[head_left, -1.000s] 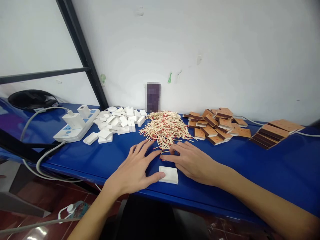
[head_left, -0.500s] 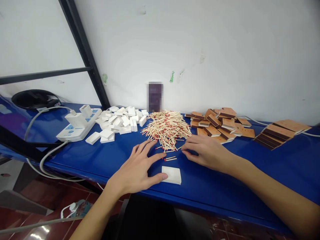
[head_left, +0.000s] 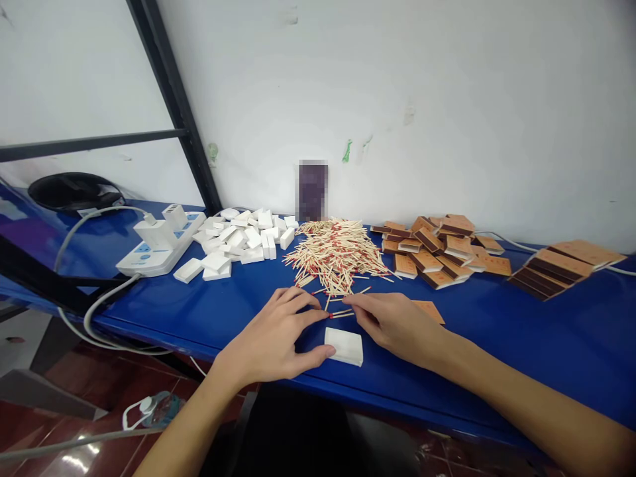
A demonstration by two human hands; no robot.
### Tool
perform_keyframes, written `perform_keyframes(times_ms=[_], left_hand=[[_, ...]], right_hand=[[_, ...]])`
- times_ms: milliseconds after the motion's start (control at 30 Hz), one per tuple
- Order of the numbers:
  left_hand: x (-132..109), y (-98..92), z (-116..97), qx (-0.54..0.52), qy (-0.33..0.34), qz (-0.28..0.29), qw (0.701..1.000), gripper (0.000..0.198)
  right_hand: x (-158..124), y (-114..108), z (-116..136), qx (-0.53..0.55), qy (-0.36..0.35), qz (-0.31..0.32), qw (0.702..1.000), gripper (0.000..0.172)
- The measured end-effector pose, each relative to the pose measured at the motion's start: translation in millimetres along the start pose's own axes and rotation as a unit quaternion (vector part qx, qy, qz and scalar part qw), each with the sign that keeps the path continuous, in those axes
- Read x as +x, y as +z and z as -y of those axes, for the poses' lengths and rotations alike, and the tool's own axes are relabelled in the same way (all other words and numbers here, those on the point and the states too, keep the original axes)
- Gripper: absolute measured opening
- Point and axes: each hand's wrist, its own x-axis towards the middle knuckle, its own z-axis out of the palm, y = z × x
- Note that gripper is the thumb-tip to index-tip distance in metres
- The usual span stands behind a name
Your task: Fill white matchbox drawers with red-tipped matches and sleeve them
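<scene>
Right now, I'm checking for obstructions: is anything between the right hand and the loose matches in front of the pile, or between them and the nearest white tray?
Nothing visible blocks either gap. The left hand has its forefinger at the loose matches and thumb at the white tray, on the side opposite the right hand.

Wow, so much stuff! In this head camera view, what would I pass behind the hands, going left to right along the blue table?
Black rounded object, white power strip, heap of small white boxes, pile of matches, heap of brown matchbox sleeves, row of brown sleeves.
</scene>
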Motion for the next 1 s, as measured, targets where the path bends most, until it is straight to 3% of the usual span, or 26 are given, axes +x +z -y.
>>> perform_keyframes(times_ms=[533,767,1000], left_hand=[[0,0.9,0,-0.012,0.004,-0.011,1.0,0.032],[1,1.5,2,-0.013,0.02,0.003,1.0,0.029],[-1,5.5,3,0.007,-0.034,-0.032,0.999,0.029]], right_hand=[[1,-3,2,-0.009,0.033,0.052,0.998,0.031],[4,-8,7,-0.027,0.054,0.107,0.992,0.031],[3,-12,8,-0.012,0.043,0.121,0.992,0.031]])
